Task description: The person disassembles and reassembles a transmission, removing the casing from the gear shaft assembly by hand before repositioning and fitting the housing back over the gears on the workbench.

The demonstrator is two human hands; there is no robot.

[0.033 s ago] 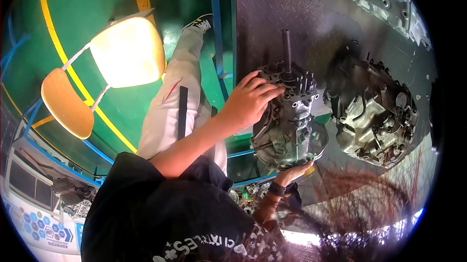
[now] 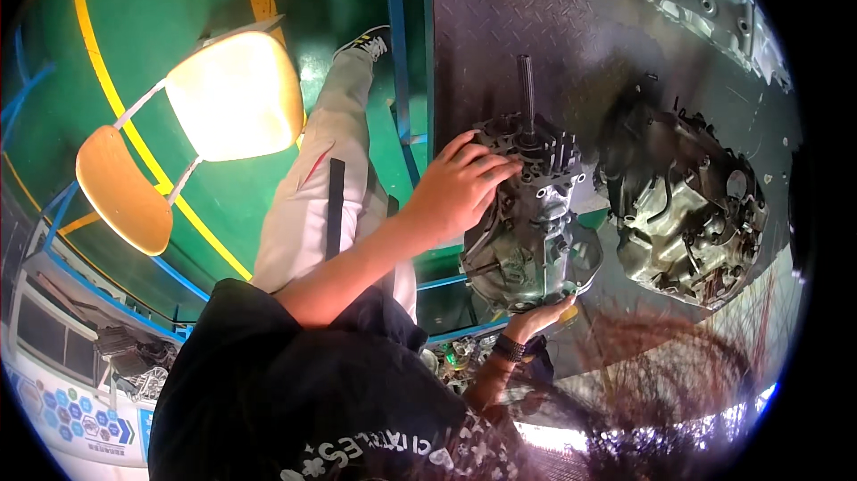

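Observation:
A metal gearbox with a splined shaft standing out of its far end sits at the near left edge of the bench. My left hand grips its upper left side, fingers curled over the dark far end by the shaft's base. At the near end, my right hand holds the housing's rim from below, its fingers reaching to the right; part of that hand is hidden by the casing. A dark band circles my right wrist.
A second gearbox lies to the right on the metal bench. Another silver casting is at the far right. On the left, a wooden chair stands on the green floor. Hair blurs the lower right.

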